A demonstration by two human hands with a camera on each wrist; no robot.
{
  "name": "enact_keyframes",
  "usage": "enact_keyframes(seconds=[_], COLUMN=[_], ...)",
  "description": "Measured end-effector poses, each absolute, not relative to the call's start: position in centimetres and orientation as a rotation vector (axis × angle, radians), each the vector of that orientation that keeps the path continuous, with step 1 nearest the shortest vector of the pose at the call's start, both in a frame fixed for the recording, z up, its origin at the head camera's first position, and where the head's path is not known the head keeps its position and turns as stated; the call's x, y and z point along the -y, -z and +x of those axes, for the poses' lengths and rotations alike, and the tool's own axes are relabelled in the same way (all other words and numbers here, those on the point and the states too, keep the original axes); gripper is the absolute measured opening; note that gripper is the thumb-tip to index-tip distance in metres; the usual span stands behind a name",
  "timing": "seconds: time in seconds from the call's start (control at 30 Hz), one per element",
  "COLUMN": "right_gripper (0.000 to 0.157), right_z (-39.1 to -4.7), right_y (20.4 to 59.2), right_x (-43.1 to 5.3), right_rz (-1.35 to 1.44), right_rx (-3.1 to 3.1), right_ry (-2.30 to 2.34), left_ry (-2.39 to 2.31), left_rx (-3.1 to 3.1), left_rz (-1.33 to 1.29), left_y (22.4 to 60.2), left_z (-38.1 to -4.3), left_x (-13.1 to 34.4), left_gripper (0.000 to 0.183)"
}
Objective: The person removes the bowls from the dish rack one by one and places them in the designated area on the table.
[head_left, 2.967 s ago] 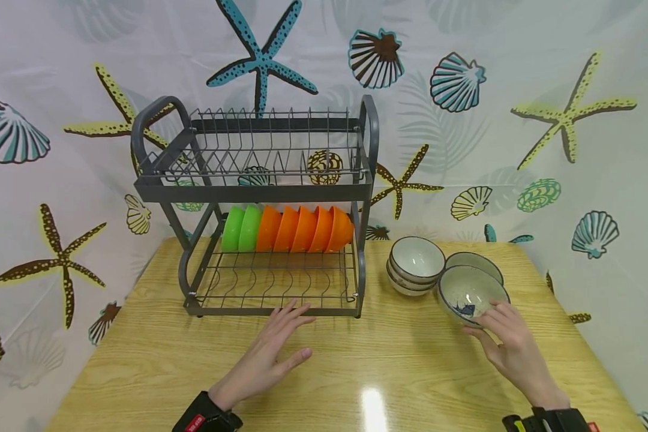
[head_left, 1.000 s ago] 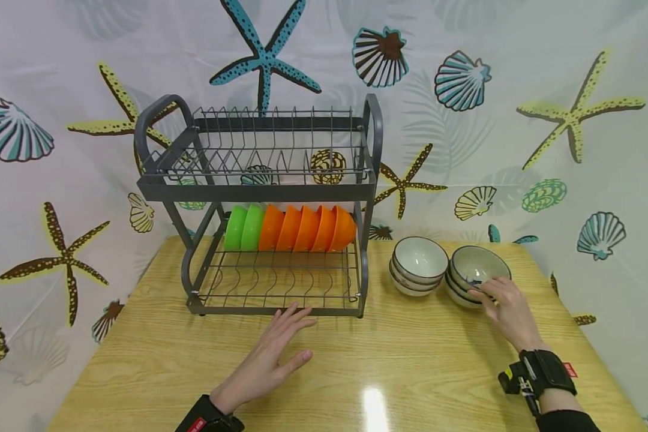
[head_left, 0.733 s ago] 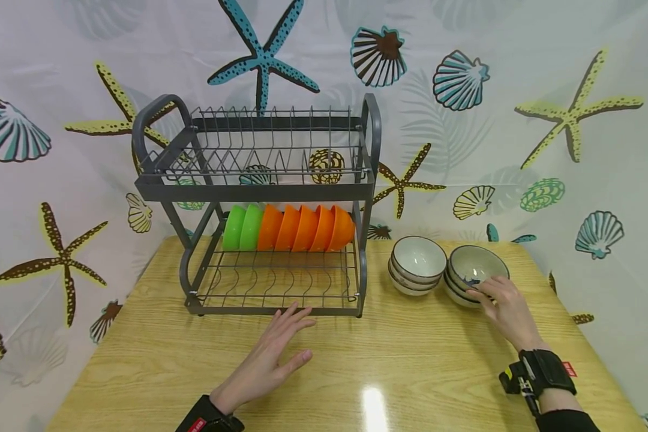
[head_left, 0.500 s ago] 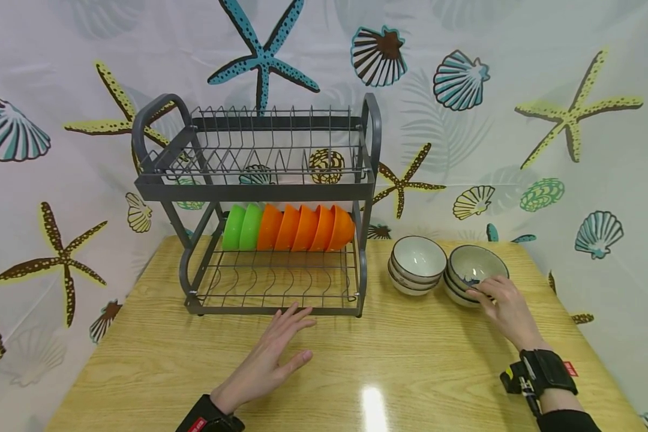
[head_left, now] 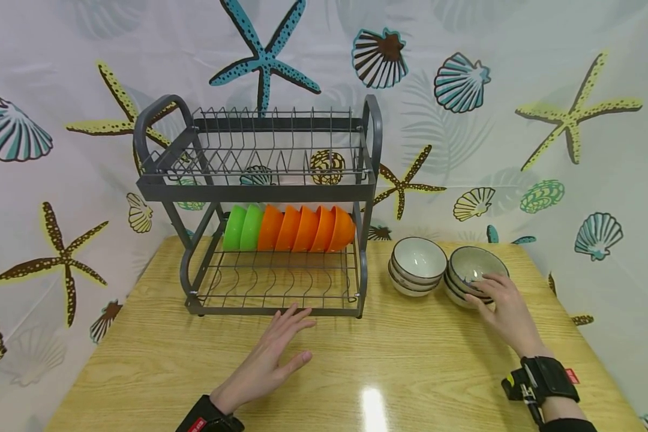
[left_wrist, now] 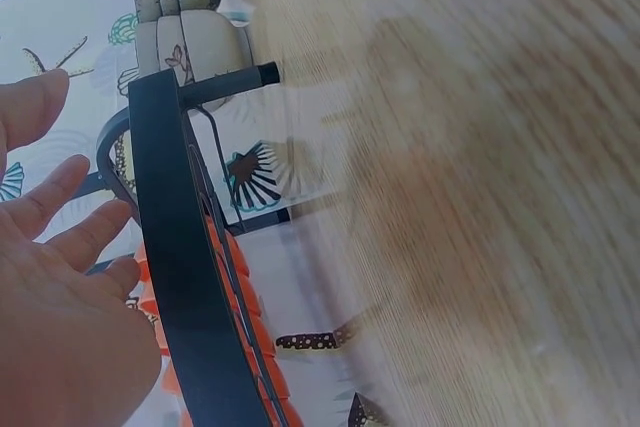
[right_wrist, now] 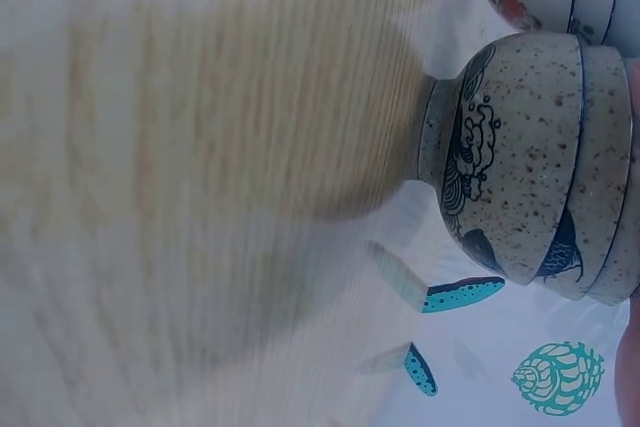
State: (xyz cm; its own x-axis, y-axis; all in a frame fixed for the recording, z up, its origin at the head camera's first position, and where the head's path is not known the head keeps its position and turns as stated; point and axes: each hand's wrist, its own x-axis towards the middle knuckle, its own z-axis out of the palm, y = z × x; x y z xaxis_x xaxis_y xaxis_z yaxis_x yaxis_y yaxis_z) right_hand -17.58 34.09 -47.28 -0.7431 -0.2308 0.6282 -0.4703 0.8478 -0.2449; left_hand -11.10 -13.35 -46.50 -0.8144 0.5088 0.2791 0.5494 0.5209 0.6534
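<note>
The right hand point(head_left: 507, 315) is at about 4 o'clock in the head view, its fingers over the 5 o'clock edge of a stack of speckled bowls point(head_left: 476, 263) and its thumb by the outer wall; whether it pinches that rim I cannot tell. The stack stands upright on the wooden table point(head_left: 410, 360), three bowls nested one in another, grey-beige outside with dark blue drawing on them. Just beside it, at 9 o'clock, stands a stack of white bowls point(head_left: 420, 259), three nested, with dark rims and printed flowers. From these, towards 10 o'clock, is a two-tier dark grey rack point(head_left: 256, 192). On its lower tier, towards the back, a row stands on edge: five orange bowls point(head_left: 305, 229) and, at the 9 o'clock end, two green bowls point(head_left: 234, 231). The left hand point(head_left: 263, 359) is around 7 o'clock, before the rack's front bar, with fingers straight and spread. A patch of glare point(head_left: 374, 408) lies between 5 and 6 o'clock. A black band point(head_left: 552, 378) circles the right wrist, and behind the table hangs a white cloth point(head_left: 545, 30) printed with starfish and shells
</note>
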Motion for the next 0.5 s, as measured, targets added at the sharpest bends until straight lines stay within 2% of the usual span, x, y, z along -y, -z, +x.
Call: enact_keyframes(seconds=[0.27,0.5], right_gripper=[0.056,0.061], right_z=[-16.2,-14.8], right_y=[47.4,47.9], right_x=[-33.0,-31.7], right_rz=[0.49,0.475], right_rx=[2.396,2.412], right_ry=[-0.582,-0.604], left_ry=[1.148,1.214], left_rx=[2.708,2.684], left_rz=[-0.904,-0.824], left_y=[46.2,45.7], left_z=[-11.3,-12.1], left_x=[13.6,14.2], left_gripper=[0.054,0.056])
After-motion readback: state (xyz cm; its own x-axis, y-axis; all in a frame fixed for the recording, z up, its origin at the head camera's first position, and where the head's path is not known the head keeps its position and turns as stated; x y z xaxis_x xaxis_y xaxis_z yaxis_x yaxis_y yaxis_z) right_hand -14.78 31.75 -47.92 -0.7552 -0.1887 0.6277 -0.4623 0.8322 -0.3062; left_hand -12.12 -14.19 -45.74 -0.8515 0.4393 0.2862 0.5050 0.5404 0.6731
